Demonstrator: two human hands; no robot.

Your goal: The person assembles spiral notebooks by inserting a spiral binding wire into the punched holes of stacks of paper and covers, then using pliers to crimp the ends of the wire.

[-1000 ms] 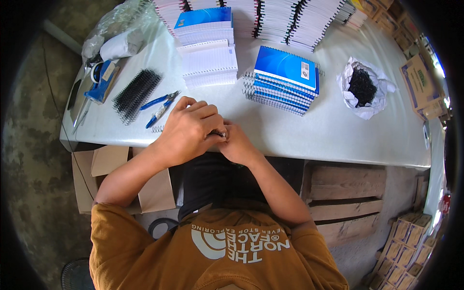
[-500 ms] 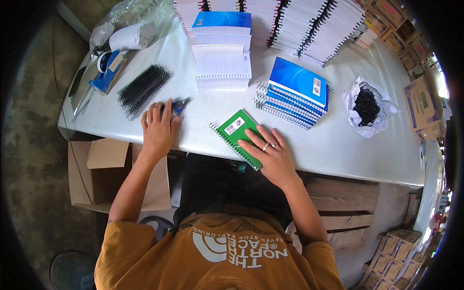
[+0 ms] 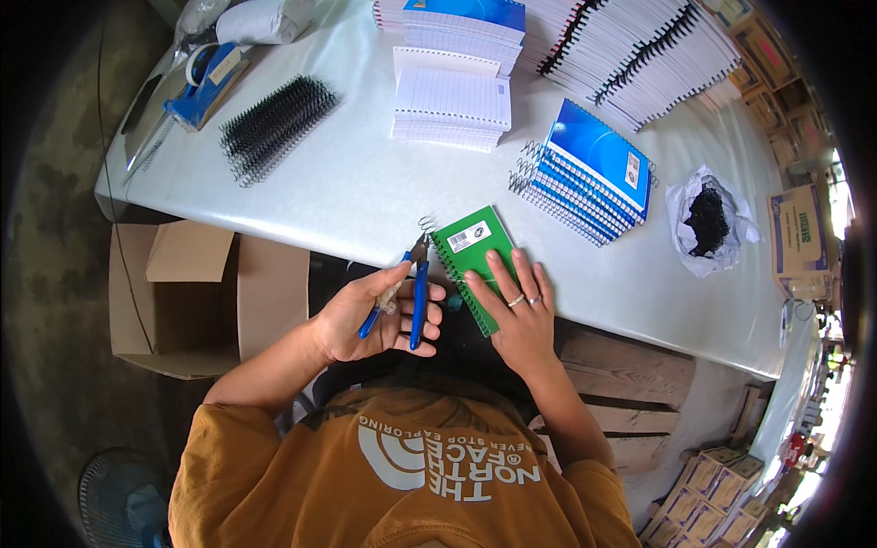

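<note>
A green spiral notebook [image 3: 474,239] with a white label lies tilted at the table's near edge. My right hand [image 3: 513,306] rests flat across its lower part, fingers spread, rings on two of them. My left hand [image 3: 370,315] holds a pair of cutting pliers [image 3: 418,306] with blue handles, palm up and fingers loosely curled round them. The handles stand apart, and the jaws point at the wire coil's end by the notebook's upper left corner. Whether the jaws touch the wire, I cannot tell.
Blue spiral notebooks [image 3: 598,151] are stacked to the right, near a white bag [image 3: 685,219] of black bits. Black coils [image 3: 274,128] lie at left beside a blue tape dispenser [image 3: 206,87]. Ruled pads [image 3: 452,105] stand behind. An open carton [image 3: 269,292] sits below the table.
My left hand has picked up the pliers from the table by the black coils and brought them to the notebook's coil end. My right hand still lies on the notebook.
</note>
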